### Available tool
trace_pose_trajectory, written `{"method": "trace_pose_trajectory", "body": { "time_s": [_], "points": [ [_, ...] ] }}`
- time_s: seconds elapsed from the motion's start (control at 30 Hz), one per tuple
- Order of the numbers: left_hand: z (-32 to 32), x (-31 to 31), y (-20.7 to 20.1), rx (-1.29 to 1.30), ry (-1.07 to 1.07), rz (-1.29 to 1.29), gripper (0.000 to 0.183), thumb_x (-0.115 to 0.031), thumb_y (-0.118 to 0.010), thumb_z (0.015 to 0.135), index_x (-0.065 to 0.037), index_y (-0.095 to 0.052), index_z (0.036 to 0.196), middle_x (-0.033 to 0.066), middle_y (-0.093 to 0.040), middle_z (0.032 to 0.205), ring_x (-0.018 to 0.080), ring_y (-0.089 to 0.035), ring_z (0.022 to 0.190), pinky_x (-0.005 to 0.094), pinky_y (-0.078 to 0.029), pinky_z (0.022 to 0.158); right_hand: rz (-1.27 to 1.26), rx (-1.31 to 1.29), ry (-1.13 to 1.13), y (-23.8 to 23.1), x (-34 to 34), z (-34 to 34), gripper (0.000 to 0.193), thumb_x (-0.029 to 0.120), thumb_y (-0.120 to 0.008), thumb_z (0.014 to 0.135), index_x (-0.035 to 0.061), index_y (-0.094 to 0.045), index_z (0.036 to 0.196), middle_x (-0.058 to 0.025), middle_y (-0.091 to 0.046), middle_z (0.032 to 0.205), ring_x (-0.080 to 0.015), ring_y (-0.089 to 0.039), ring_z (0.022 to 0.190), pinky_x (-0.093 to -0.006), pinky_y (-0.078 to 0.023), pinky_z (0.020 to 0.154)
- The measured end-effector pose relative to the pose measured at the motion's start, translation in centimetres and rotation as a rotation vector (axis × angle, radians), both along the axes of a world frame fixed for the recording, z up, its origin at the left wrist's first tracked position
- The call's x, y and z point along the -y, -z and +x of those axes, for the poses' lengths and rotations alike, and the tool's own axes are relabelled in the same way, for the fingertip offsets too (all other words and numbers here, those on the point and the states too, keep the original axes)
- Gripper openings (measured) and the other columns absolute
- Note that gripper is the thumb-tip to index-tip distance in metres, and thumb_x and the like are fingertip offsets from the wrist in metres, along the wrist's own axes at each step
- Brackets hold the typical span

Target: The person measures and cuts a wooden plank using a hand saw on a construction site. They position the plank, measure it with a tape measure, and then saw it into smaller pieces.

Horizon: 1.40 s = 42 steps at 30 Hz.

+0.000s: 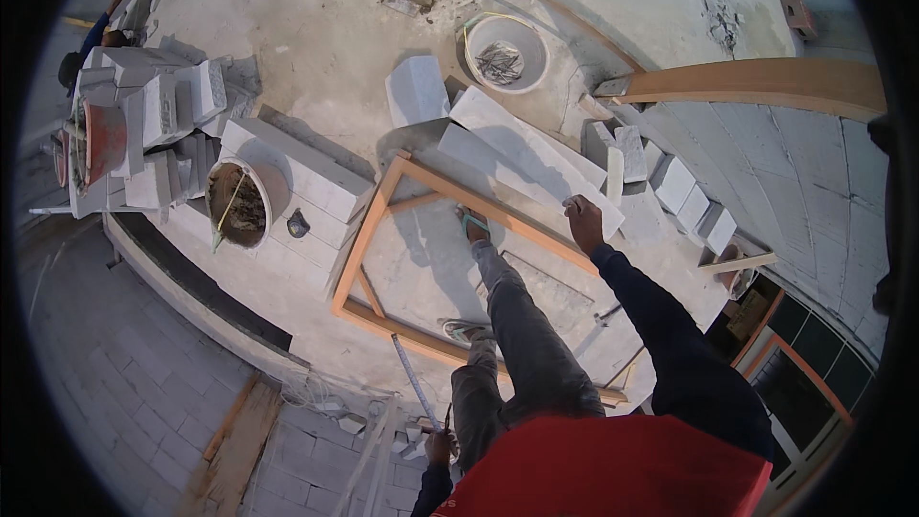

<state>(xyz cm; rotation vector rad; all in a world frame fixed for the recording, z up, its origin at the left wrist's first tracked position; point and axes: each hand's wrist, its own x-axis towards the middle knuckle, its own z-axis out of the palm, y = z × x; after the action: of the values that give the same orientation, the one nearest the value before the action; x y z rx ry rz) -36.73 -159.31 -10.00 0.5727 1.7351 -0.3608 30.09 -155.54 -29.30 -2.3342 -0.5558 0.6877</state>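
Note:
My left hand (437, 447) is low in the view beside my leg, its fingers closed round the near end of a long, narrow silvery strip (412, 371). The strip's far end reaches the near rail of a wooden frame (379, 220); I cannot tell whether they touch. My right hand (584, 222) is raised over the frame's far rail, near the white blocks. Its fingers are curled together, with a small pale spot at the fingertips that I cannot make out. My feet in sandals (471, 224) stand within the frame, which has diagonal braces at its corners.
A bucket of mortar (236, 203) and a black tape measure (298, 224) sit by the stacked blocks (297, 168) on the left. A pale bucket (522, 35) stands ahead. Long white blocks (512, 139) lie beyond the frame. Another person (91, 46) is at far left.

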Motion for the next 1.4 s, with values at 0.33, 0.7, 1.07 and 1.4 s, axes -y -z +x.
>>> {"method": "trace_pose_trajectory", "body": {
  "time_s": [0.33,0.7,1.07,1.4],
  "points": [
    [0.4,-1.9,-3.7,-0.114,0.831,-0.07,0.021,-0.02,-0.063,0.093,-0.005,-0.076,0.095,0.0086,-0.07,0.069,0.0245,-0.069,0.059,0.0402,-0.054,0.054,-0.252,0.106,0.103,20.1,-15.5,16.3,0.038,0.036,-0.059,0.096,0.001,-0.073,0.097,-0.0263,-0.071,0.096,-0.0452,-0.069,0.094,-0.051,-0.053,0.084],
    [5.1,-6.3,-4.1,-0.348,0.507,-0.19,0.024,-0.026,-0.065,0.091,-0.005,-0.075,0.098,0.0096,-0.07,0.074,0.0248,-0.068,0.064,0.0419,-0.053,0.058,-0.47,-0.085,0.218,35.2,-21.7,18.1,0.052,0.047,-0.055,0.099,-0.0006,-0.074,0.101,-0.0305,-0.072,0.101,-0.0447,-0.07,0.099,-0.0514,-0.054,0.09],
    [6.0,-7.4,-3.5,-0.401,0.492,-0.247,0.031,-0.032,-0.066,0.09,-0.004,-0.074,0.102,0.0101,-0.069,0.079,0.0243,-0.066,0.069,0.0422,-0.052,0.061,0.237,-0.849,0.796,34.1,-22.8,19.5,0.039,0.027,-0.061,0.097,-0.0055,-0.058,0.12,-0.0191,-0.067,0.11,-0.0337,-0.071,0.095,-0.0499,-0.06,0.079],
    [5.8,-8.3,-2.6,-0.399,0.494,-0.244,0.038,-0.037,-0.067,0.09,-0.003,-0.072,0.105,0.0105,-0.068,0.083,0.0239,-0.064,0.073,0.0424,-0.051,0.064,0.478,-0.585,0.871,30.8,-21.7,18.7,0.031,0.005,-0.058,0.094,-0.0048,-0.061,0.123,-0.0164,-0.068,0.116,-0.0297,-0.07,0.099,-0.0425,-0.061,0.088]
  ]
}}
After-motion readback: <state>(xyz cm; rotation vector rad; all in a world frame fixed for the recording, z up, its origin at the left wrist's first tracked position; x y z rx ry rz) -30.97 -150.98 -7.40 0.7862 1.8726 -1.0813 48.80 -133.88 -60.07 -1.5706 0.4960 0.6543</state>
